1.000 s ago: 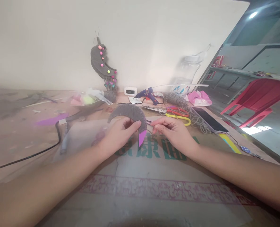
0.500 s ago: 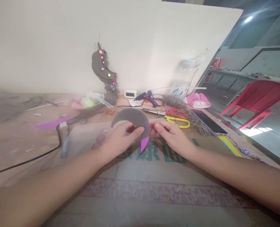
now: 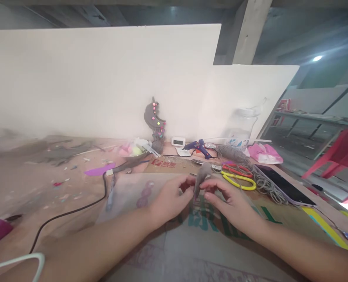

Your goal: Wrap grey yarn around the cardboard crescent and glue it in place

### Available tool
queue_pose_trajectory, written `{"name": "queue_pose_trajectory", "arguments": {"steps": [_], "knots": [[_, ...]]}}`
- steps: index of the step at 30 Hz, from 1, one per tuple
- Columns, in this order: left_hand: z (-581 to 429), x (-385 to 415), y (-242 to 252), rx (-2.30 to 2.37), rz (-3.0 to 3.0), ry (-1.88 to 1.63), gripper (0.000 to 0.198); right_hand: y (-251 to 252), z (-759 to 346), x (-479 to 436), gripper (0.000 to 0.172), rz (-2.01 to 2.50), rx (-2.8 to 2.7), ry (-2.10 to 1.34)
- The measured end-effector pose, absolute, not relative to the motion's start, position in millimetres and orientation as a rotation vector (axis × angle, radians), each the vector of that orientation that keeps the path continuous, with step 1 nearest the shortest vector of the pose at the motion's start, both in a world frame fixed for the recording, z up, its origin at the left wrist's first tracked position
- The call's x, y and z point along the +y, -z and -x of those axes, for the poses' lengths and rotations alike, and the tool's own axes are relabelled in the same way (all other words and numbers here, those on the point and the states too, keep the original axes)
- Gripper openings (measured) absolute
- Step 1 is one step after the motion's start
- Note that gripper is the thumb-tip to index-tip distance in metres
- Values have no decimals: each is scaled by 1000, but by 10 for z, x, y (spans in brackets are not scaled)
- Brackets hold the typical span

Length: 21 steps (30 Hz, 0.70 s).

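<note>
left hand gripping grey yarn-wrapped crescent, inward of table's right edge; right hand curving alongside, hold unclear; wrapping possibly slipping if tension is slackening.

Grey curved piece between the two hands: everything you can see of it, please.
The grey curved piece looks yarn-covered, though blur hides the strands, with a little purple at its lower tip. It shows nearly edge-on, narrow and roughly upright, its top leaning right. The left hand holds its lower part; the right hand has its fingertips at the opposite side, contact unclear. It sits mid-view, in front of the red-and-yellow-handled scissors.
</note>
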<state>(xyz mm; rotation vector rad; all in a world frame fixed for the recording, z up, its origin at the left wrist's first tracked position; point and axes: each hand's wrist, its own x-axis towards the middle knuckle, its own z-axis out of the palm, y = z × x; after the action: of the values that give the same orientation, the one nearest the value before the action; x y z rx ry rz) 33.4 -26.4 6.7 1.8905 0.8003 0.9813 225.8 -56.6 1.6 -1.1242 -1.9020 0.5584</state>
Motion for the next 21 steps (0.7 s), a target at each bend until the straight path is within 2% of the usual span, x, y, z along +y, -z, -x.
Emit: {"name": "queue_pose_trajectory", "arguments": {"steps": [3,7,10,21], "knots": [[-302,-279,-85,758,-1916,-978,19,-36,-2268,-574,15,1082,-1959,-469],[-267,-290,-89,779,-1940,-1010,37,-62,-2271,-611,18,1084,-2044,-395],[-267,-283,-86,773,-1901,-1011,43,-70,-2271,-615,20,1088,-2069,-388],[-268,0,129,864,-1521,-1020,32,-81,-2300,-598,34,1139,-1942,-469]]}}
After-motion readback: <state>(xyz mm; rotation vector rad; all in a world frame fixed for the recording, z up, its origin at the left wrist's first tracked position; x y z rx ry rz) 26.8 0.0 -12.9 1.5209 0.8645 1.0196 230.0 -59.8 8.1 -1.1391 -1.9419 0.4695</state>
